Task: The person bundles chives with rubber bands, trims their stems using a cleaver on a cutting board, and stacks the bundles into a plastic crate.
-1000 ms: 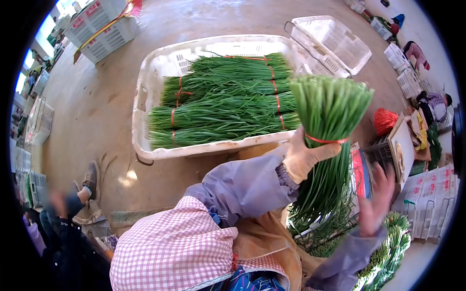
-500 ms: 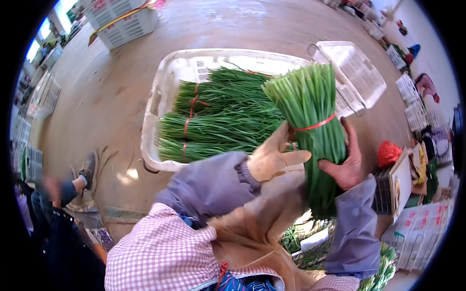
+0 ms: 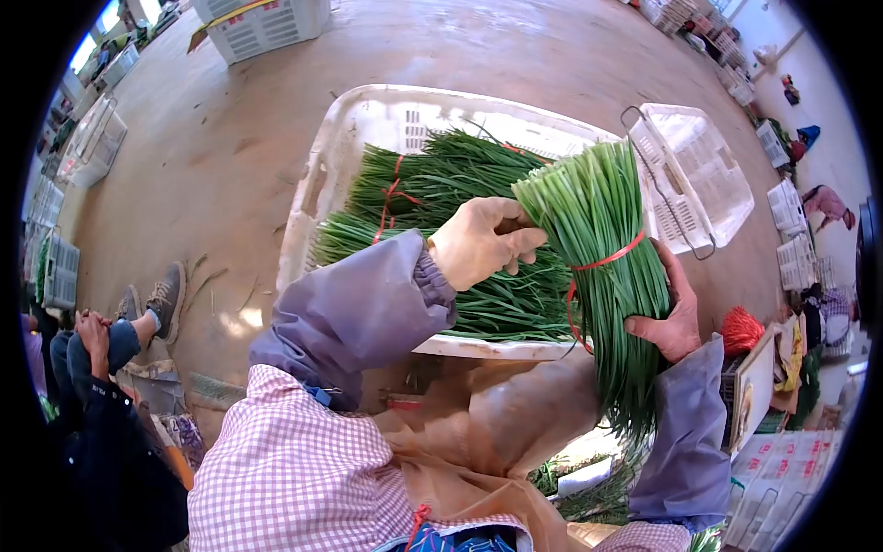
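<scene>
My right hand (image 3: 679, 320) is wrapped round a thick bunch of garlic chives (image 3: 602, 239), held upright and slightly tilted with the pale cut ends at the top. A red tie (image 3: 609, 255) circles the bunch, and a loose red end hangs on its left side. My left hand (image 3: 483, 241), apparently in a tan glove, has its fingers curled together at the bunch's upper left edge; what they pinch, if anything, is hidden. Behind and below it, several more tied bunches of chives (image 3: 441, 175) lie in a white plastic crate (image 3: 308, 198).
Beyond the bunch stands another white crate (image 3: 694, 175) with a wire handle. Red plastic strands (image 3: 741, 331) lie at the right beside a board (image 3: 752, 391). A seated person (image 3: 101, 396) is at the left. More greens (image 3: 598, 501) lie low by my legs.
My left hand has moved up and left, from open beside the tie to curled fingers at the bunch's top edge. My right hand still grips the bunch, now slightly lower and tilted more left.
</scene>
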`<state>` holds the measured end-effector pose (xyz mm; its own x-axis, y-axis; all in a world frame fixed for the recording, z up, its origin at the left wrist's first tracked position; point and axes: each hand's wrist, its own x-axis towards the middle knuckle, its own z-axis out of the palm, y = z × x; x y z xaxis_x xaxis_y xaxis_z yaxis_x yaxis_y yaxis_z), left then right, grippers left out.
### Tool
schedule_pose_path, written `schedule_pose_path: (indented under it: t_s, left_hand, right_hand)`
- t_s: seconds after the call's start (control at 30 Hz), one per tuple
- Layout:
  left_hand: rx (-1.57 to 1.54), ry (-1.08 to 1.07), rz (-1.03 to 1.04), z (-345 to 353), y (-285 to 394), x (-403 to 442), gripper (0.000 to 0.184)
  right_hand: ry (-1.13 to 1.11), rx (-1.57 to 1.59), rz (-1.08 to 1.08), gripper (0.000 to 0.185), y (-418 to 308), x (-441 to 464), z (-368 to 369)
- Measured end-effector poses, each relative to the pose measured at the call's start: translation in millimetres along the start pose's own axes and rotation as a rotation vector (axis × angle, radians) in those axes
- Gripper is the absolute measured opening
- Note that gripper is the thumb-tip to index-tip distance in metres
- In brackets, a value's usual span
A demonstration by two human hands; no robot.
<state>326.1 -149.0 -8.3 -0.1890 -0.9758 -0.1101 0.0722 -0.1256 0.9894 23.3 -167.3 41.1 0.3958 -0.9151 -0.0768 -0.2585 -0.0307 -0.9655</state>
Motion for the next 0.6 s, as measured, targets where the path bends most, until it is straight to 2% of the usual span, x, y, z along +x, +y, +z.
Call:
schedule_pose_path:
  t_s: [0.1,0.23,0.27,0.3,0.33,0.37,0.4,0.5,0.53,0.6]
  left_hand:
    - [0.055,-0.041,-0.024,16,4,4,0.017]
    - [0.157,-0.150,0.075,48,5,-14,0.018]
    - [0.122,-0.224,0.287,59,-8,-20,0.011]
    - [0.226,-0.402,0.400,69,2,-33,0.017]
    - [0.149,-0.544,0.421,83,-9,-46,0.013]
    - [0.164,-0.713,0.540,99,-18,-56,0.012]
    - [0.257,-0.970,0.529,117,-38,-65,0.013]
    - [0.522,-1.340,0.426,144,-37,-91,0.018]
    - [0.681,-1.400,0.435,151,-38,-97,0.021]
    - [0.627,-1.126,0.462,146,-35,-88,0.029]
  right_hand:
    - [0.062,0.053,-0.021,0.106,2,-17,-10]
    - [0.135,0.051,0.024,0.104,13,-57,-44]
    - [0.153,0.067,0.021,0.105,13,-66,-51]
    - [0.171,0.083,0.020,0.106,12,-76,-57]
    - [0.188,0.102,0.023,0.106,12,-86,-62]
    - [0.229,0.087,-0.005,0.108,13,-95,-65]
    - [0.247,0.100,0.009,0.108,15,-105,-70]
    - [0.296,0.115,0.028,0.108,19,-133,-84]
    - [0.308,0.118,0.037,0.107,19,-140,-86]
    - [0.321,0.128,0.056,0.107,20,-155,-86]
